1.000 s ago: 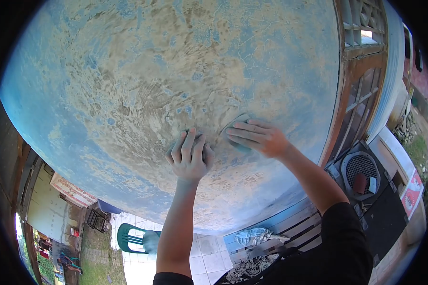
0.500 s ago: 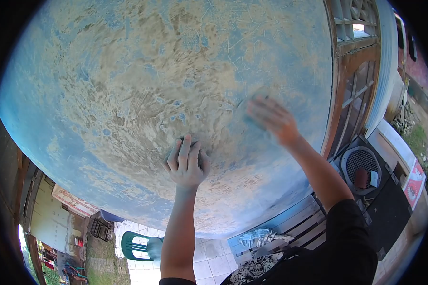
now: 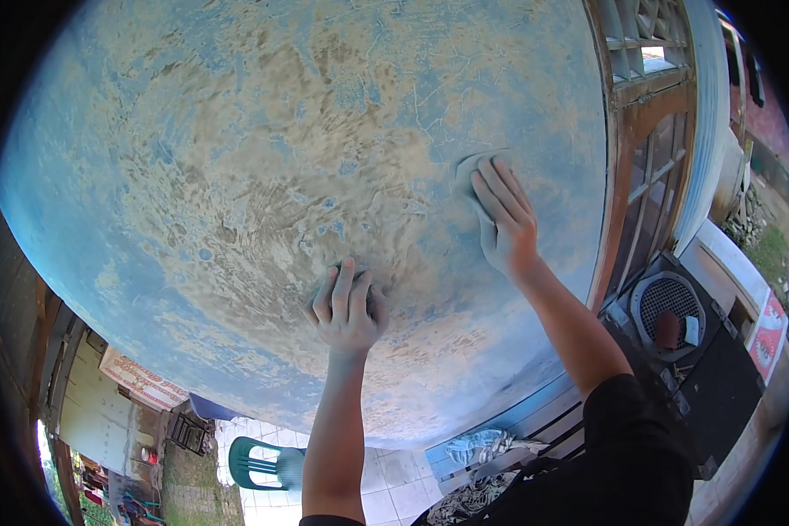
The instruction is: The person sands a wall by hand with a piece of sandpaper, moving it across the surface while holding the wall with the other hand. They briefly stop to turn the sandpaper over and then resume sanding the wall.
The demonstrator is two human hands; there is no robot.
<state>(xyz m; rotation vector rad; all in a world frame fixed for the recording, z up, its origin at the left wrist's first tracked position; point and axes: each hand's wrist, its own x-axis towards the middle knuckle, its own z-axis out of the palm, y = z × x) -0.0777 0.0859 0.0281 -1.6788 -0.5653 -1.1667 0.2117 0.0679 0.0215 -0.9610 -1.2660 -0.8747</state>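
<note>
A large wall (image 3: 263, 158) fills the view, its blue paint worn to patchy grey-brown with cracks and swirled marks. My right hand (image 3: 510, 215) presses a dusty, blue-grey piece of sandpaper (image 3: 469, 175) flat against the wall, fingers laid over it. Lower and to the left, my left hand (image 3: 349, 311) rests on the wall with its fingers apart and slightly bent. Pale dust coats that hand. A dark shadow lies around its fingertips, and I see nothing held in it.
Right of the wall stands a wooden door frame (image 3: 618, 175) with glass panes. Below it is a black speaker box (image 3: 719, 394) with small items on top. A slatted bench (image 3: 543, 421) with a cloth and a green plastic chair (image 3: 254, 463) stand below on white tiles.
My right hand, blurred before, has moved slightly upward on the wall with the sandpaper and now shows sharply. My left hand stays in nearly the same spot. The view has shifted a little.
</note>
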